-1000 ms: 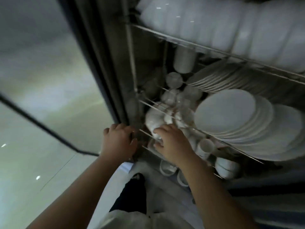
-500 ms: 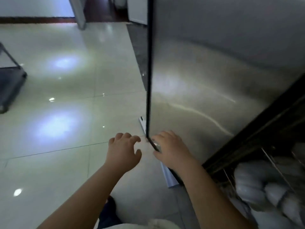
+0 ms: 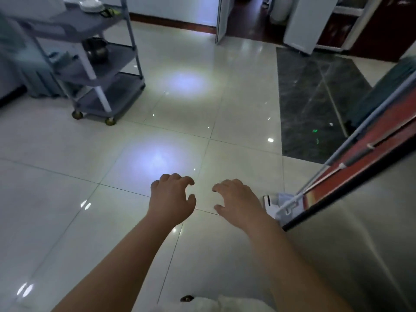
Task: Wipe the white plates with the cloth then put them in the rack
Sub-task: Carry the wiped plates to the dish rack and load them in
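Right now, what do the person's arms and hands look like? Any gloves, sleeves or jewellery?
The left hand and right hand are bare: no gloves, and no ring, watch or bracelet shows. Both forearms are uncovered to the picture's lower edge, with no sleeve in view. A bit of white clothing shows at the bottom.

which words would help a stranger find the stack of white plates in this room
Find the grey wheeled cart at the far left of the tiled floor. On its top shelf sits the stack of white plates. It is the pale round thing up there, unlike the small dark item beside it and the dark pot one shelf lower.
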Demonstrator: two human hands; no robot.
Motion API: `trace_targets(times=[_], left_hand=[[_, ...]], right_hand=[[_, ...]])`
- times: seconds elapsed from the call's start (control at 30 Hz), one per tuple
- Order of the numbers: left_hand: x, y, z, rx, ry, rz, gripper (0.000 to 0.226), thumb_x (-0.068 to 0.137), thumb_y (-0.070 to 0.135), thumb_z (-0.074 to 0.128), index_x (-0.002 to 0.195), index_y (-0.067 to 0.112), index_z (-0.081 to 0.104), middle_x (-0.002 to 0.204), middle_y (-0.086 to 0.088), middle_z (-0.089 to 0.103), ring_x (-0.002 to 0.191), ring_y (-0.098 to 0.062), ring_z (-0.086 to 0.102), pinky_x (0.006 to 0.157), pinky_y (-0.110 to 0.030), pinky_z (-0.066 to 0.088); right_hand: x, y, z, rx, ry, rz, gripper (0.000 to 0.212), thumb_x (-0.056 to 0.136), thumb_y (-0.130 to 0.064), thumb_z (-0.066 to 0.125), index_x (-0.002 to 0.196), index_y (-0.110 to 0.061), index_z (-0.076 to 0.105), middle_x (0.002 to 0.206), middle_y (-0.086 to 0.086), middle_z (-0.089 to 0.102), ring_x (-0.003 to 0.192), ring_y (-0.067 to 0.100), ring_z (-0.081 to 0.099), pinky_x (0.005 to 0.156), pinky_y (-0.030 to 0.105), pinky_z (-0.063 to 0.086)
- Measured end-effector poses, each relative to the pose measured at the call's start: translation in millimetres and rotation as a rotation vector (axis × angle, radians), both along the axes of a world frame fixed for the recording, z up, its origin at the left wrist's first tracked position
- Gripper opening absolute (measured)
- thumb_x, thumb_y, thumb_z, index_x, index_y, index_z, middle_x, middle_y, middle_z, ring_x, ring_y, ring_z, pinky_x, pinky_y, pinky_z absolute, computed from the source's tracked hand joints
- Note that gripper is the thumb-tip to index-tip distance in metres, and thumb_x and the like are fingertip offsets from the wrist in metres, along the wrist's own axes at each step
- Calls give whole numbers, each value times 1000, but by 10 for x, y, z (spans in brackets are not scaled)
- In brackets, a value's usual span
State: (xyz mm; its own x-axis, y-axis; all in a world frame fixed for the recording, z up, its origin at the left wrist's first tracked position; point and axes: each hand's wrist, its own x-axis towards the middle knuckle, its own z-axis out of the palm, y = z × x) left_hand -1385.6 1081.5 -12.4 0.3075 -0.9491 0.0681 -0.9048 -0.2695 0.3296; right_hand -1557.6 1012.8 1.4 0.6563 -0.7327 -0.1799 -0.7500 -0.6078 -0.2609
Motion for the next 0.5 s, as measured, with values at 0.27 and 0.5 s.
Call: trace_targets(times=[0.27,0.5], left_hand=[[815,-932,-183,83,41,123,37,85,37,57,122,32,59,110,8,61,111,-19,50,88,-31,33],[1418,-2564,-50,-9,9,262,36,86,36,56,122,30,60,104,6,63,106,-21,52,84,-32,37]], right_hand=[[1000,-1208,-147,72,-12,99,44,93,-33,58,135,-25,49,135,-2,51,124,21,42,98,32,38],[1705,-2897,-103,24,-94,189,44,93,-34,60,134,-26,50,136,-5,52,125,20,42,94,30,38]])
